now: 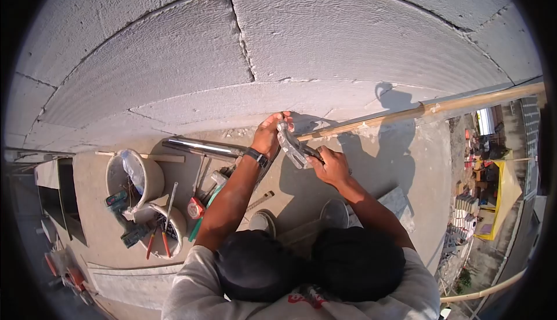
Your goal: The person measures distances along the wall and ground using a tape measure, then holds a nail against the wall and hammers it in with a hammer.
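Note:
My left hand, with a dark watch on its wrist, is raised before the block wall. Its fingers are pinched at the upper end of a dusty grey metal tool; anything small between them is hidden. My right hand is closed around the tool's other side, near its forked lower end. The forked shape resembles a claw hammer's head, but I cannot be certain of the kind. Below my hands, my shoes stand on the concrete floor.
Pale block wall rises ahead. A long wooden pole slants rightward along it. On the left are a bucket, a tool bucket, a cordless drill, a tape measure and a shiny metal tube. The floor edge drops away at right.

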`<move>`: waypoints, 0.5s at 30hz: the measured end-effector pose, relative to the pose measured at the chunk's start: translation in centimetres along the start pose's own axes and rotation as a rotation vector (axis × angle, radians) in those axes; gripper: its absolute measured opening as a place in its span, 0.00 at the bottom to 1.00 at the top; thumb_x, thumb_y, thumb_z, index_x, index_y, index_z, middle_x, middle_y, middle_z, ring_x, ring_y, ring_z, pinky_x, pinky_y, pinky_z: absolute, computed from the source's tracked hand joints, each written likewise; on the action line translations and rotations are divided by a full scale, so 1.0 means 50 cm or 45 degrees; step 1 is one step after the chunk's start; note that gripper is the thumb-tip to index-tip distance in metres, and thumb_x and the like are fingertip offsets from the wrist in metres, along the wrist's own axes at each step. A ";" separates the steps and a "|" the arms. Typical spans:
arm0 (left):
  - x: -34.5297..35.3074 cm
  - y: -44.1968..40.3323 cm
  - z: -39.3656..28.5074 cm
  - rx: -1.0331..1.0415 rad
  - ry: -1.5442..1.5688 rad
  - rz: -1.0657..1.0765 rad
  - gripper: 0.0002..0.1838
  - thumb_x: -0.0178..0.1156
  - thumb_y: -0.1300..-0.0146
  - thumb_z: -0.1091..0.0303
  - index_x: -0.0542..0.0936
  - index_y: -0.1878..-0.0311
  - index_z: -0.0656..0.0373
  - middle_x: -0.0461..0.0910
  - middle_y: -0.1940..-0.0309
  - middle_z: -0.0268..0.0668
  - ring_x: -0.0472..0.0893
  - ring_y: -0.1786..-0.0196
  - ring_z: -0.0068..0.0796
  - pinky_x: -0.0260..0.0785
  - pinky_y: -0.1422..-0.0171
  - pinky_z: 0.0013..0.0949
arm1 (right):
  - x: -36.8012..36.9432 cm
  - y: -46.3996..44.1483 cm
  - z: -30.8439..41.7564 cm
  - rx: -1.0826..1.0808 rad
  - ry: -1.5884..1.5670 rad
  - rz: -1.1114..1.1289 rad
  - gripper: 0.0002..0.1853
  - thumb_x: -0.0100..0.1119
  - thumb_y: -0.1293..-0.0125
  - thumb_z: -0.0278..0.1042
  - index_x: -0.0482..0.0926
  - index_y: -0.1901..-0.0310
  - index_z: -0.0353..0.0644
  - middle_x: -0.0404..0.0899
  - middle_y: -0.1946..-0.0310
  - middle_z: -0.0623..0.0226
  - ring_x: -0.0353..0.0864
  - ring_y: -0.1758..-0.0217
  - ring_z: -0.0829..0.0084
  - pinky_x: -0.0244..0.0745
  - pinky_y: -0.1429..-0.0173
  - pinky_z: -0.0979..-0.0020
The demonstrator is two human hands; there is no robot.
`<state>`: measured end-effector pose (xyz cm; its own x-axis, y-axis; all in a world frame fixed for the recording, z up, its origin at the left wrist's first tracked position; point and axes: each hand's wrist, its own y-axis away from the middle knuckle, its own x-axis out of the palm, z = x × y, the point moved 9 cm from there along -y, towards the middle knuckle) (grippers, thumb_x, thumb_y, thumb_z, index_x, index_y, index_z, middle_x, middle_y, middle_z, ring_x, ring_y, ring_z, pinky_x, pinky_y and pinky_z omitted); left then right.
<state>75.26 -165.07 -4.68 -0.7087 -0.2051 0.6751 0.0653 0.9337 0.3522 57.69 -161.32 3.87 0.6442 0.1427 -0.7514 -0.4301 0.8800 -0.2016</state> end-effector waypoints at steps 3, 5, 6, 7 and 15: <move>-0.002 0.004 0.001 -0.027 0.035 0.006 0.14 0.57 0.29 0.60 0.78 0.49 0.61 0.82 0.61 0.34 0.80 0.61 0.23 0.72 0.57 0.29 | -0.020 0.004 0.029 -0.143 -0.085 -0.001 0.22 0.66 0.40 0.50 0.70 0.72 0.40 0.76 0.82 0.56 0.80 0.76 0.52 0.72 0.74 0.58; -0.007 0.003 0.006 -0.040 0.035 -0.015 0.13 0.57 0.30 0.61 0.79 0.49 0.59 0.82 0.60 0.34 0.80 0.61 0.24 0.73 0.57 0.30 | -0.022 0.001 0.041 -0.280 0.002 -0.001 0.21 0.66 0.39 0.50 0.71 0.71 0.40 0.76 0.82 0.57 0.80 0.76 0.51 0.73 0.73 0.57; -0.004 0.005 0.005 -0.042 0.034 -0.014 0.13 0.57 0.30 0.61 0.79 0.49 0.59 0.82 0.60 0.34 0.80 0.61 0.24 0.73 0.57 0.30 | -0.018 -0.003 0.039 -0.277 0.003 -0.002 0.21 0.66 0.39 0.50 0.71 0.71 0.40 0.76 0.82 0.57 0.80 0.76 0.51 0.73 0.73 0.57; -0.001 0.007 0.005 -0.039 0.041 -0.025 0.13 0.57 0.30 0.60 0.79 0.49 0.59 0.82 0.60 0.34 0.80 0.61 0.23 0.73 0.57 0.30 | -0.002 -0.009 0.014 -0.117 0.037 0.059 0.21 0.67 0.41 0.50 0.71 0.71 0.41 0.76 0.82 0.58 0.80 0.77 0.52 0.73 0.73 0.56; 0.004 0.005 0.010 -0.033 0.151 0.040 0.11 0.57 0.30 0.63 0.79 0.51 0.59 0.81 0.63 0.34 0.80 0.61 0.26 0.74 0.57 0.31 | 0.003 -0.008 0.010 -0.125 0.029 0.060 0.23 0.65 0.39 0.53 0.71 0.72 0.40 0.77 0.81 0.58 0.79 0.76 0.51 0.73 0.71 0.56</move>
<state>74.80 -164.75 -4.79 -0.6181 -0.2103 0.7575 0.1055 0.9327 0.3450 58.28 -161.42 4.14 0.6075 0.1715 -0.7756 -0.5203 0.8237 -0.2255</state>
